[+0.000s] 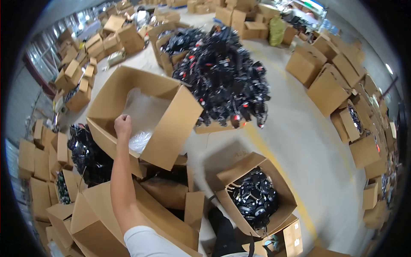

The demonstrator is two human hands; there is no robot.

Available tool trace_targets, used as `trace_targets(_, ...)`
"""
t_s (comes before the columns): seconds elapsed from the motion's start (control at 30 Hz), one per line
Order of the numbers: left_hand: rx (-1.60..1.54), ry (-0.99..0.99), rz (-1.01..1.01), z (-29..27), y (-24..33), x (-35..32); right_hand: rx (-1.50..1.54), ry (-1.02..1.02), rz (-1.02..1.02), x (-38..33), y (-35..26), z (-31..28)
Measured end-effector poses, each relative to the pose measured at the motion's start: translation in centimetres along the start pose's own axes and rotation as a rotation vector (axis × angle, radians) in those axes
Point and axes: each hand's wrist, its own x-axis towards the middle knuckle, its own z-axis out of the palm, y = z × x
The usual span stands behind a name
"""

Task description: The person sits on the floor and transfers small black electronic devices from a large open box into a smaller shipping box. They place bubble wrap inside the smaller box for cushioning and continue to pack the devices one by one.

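My left hand (pixel 123 125) is closed in a fist over the open top of a large cardboard box (pixel 173 124). A clear plastic bag (pixel 147 112) spreads inside that box, and its edge runs up to my fingers, which grip it. Some of the plastic lies crumpled and shiny at the box's near side. The box is tilted and stands above other cartons. My right hand does not show.
A tall heap of black plastic-wrapped goods (pixel 227 73) stands beyond the box. Nearer, an open carton (pixel 222 177) holds shiny black parts. Black wrapped bundles (pixel 87 156) lie at left. Stacked cartons (pixel 325 81) line the right side; a yellow-green sack (pixel 277 32) stands far back.
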Motion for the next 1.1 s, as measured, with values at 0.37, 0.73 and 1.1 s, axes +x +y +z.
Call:
trace_targets(0.37,0.893,-1.053,-0.047,21.6,-11.3,0.9,-0.185,-0.027,-0.055,5.1,-27.6,5.0)
trace_targets(0.73,0.409,-0.241,-0.194,15.6,-15.8,9.5,-0.186,-0.097,0.028,5.0,-25.6,5.9)
trace_targets(1.1,-0.773,0.001,-0.238,-5.9,-1.3,16.5,-0.078,-0.092,-0.015,3.0,-10.3,0.7)
